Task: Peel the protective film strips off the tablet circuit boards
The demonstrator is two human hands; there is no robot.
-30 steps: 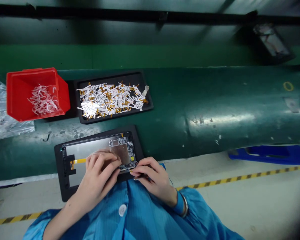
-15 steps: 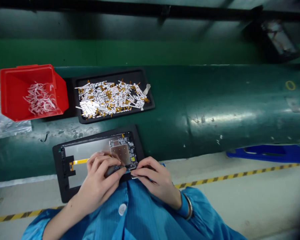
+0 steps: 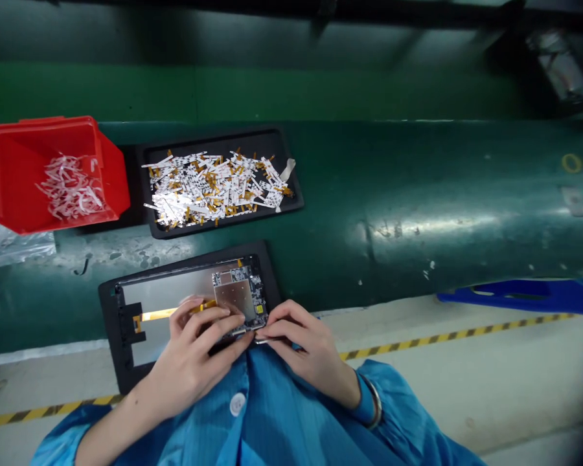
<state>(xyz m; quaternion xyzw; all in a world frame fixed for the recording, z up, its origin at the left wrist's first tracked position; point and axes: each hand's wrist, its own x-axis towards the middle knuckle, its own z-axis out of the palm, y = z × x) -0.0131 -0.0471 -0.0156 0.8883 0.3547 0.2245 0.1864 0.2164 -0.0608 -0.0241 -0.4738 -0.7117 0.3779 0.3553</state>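
Note:
An opened tablet (image 3: 170, 285) lies in a black tray-like holder (image 3: 111, 323) at the table's front edge. Its silver back plate, an orange-yellow flat cable (image 3: 158, 315) and a circuit board (image 3: 258, 285) at the right end are exposed. My left hand (image 3: 199, 349) rests over the board's lower part, fingers spread and bent, thumb reaching the lower right corner. At that same corner my right hand (image 3: 301, 343) pinches with thumb and forefinger. A small shiny edge shows below its fingertips, too small to name.
Behind the tablet stands a black tray (image 3: 295, 194) heaped with white-and-orange flex strips (image 3: 214, 188). To its left is a red bin (image 3: 10, 175) with white peeled strips, beside clear plastic (image 3: 19, 246). A blue plastic object (image 3: 525, 294) sits beyond the table edge at right.
My left thumb and fingers have slid right along the board, the thumb now close to my right fingertips. My right hand keeps its pinch at the corner. The view has shifted slightly.

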